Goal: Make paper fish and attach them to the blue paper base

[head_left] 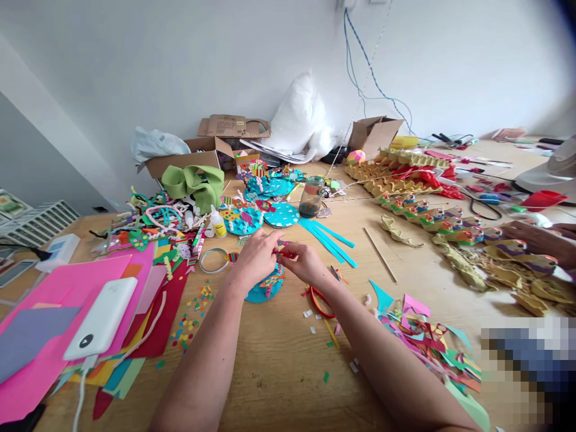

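Note:
My left hand [256, 258] and my right hand [303, 264] meet over a round blue paper disc [261, 295] near the middle of the table. Pinched in my right fingertips is a small red paper piece [284, 254], mostly covered by the fingers. My left fingers are closed beside it, and what they hold is hidden. On the disc stands an orange patterned paper fish [270, 281] with a twisted strip. A roll of tape [213, 260] lies left of my left hand. Red-handled scissors [321, 303] lie below my right wrist.
Behind my hands stand a glue bottle [218, 223], decorated blue discs [281, 215] and a glass jar [311, 198]. Blue strips [330, 241] and a stick [380, 255] lie right. Paper sheets and a white power bank [101, 318] lie left. Another person's hand [526, 237] is far right.

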Demonstrator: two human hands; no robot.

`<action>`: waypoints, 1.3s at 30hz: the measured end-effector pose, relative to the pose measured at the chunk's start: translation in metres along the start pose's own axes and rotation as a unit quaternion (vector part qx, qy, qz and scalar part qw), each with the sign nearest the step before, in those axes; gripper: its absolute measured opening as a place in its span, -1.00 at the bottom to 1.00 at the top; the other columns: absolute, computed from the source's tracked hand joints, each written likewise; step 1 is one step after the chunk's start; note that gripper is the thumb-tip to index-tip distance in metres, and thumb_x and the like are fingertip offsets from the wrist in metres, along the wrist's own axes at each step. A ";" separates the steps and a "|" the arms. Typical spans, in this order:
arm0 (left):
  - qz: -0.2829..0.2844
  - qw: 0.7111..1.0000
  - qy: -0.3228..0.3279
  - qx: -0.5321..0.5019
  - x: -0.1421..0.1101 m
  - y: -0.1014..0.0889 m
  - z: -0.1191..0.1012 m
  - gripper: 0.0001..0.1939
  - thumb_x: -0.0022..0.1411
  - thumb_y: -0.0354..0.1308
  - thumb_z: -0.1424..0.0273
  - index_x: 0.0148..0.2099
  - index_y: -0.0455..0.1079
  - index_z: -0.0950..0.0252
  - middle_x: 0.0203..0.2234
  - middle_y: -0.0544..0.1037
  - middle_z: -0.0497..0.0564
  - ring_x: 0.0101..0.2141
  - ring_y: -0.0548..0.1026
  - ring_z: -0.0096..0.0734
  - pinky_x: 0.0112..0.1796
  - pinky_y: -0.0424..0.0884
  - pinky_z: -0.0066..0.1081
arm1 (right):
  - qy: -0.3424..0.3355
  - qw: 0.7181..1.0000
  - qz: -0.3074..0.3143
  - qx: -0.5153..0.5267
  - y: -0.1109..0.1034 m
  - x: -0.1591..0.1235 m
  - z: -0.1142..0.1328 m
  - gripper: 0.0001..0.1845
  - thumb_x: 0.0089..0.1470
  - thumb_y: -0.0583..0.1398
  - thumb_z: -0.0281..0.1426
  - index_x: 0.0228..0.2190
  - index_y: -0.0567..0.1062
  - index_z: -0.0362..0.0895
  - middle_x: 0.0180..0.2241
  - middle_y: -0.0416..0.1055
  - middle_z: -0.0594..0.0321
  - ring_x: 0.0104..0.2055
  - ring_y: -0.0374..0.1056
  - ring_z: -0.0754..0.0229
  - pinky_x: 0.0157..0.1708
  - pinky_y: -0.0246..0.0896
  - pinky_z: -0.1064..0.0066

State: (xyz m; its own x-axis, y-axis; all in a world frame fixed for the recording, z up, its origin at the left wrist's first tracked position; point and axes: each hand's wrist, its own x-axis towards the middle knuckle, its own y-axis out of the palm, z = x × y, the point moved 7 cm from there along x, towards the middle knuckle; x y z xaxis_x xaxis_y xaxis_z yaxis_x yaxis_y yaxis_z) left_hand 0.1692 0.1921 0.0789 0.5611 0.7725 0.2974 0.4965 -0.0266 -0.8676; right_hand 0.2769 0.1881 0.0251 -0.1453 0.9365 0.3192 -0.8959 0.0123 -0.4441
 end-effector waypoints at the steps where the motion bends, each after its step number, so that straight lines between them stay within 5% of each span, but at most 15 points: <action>1: 0.000 1.000 -0.001 -0.001 0.000 0.000 0.000 -0.46 0.06 0.02 0.68 0.09 0.34 0.24 -0.33 0.47 0.03 -0.18 0.40 -0.28 -0.12 0.35 -0.35 | 0.001 1.000 -0.002 0.000 0.000 0.000 0.000 -0.89 -0.03 0.22 -0.42 -0.43 0.57 -0.15 -0.42 0.53 0.25 -0.45 0.34 0.28 -0.43 0.19 0.49; 28: 0.001 1.000 0.004 0.020 0.001 -0.001 -0.002 -0.44 0.06 0.04 0.68 0.13 0.30 0.26 -0.35 0.49 0.01 -0.17 0.38 -0.23 -0.11 0.34 -0.32 | 0.029 0.998 -0.028 -0.046 -0.002 0.002 -0.007 -0.96 -0.09 0.26 -0.48 -0.50 0.56 -0.15 -0.50 0.46 0.27 -0.43 0.30 0.26 -0.40 0.14 0.46; 35: -0.030 0.999 0.029 0.020 -0.002 -0.013 -0.001 -0.52 0.15 0.10 0.60 0.12 0.31 0.27 -0.15 0.50 0.06 -0.09 0.37 -0.23 -0.03 0.31 -0.27 | 0.039 0.998 -0.011 -0.044 0.001 0.002 -0.011 -0.89 -0.03 0.27 -0.37 -0.43 0.57 -0.15 -0.49 0.47 0.27 -0.50 0.27 0.30 -0.47 0.13 0.48; 39: -0.046 0.999 0.011 0.008 -0.004 -0.022 0.008 -0.50 0.13 0.11 0.61 0.13 0.30 0.26 -0.20 0.52 0.02 -0.10 0.38 -0.24 -0.04 0.33 -0.27 | 0.045 0.998 0.002 -0.033 0.002 0.001 -0.011 -0.84 -0.02 0.27 -0.30 -0.44 0.56 -0.15 -0.47 0.49 0.26 -0.49 0.28 0.30 -0.48 0.14 0.48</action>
State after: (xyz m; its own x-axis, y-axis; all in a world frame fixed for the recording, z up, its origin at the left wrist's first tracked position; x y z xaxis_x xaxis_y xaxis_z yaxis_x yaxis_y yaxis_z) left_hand 0.1505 0.1954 0.0939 0.5273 0.7576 0.3846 0.5367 0.0540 -0.8420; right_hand 0.2796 0.1929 0.0158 -0.1079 0.9645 0.2412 -0.8653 0.0284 -0.5005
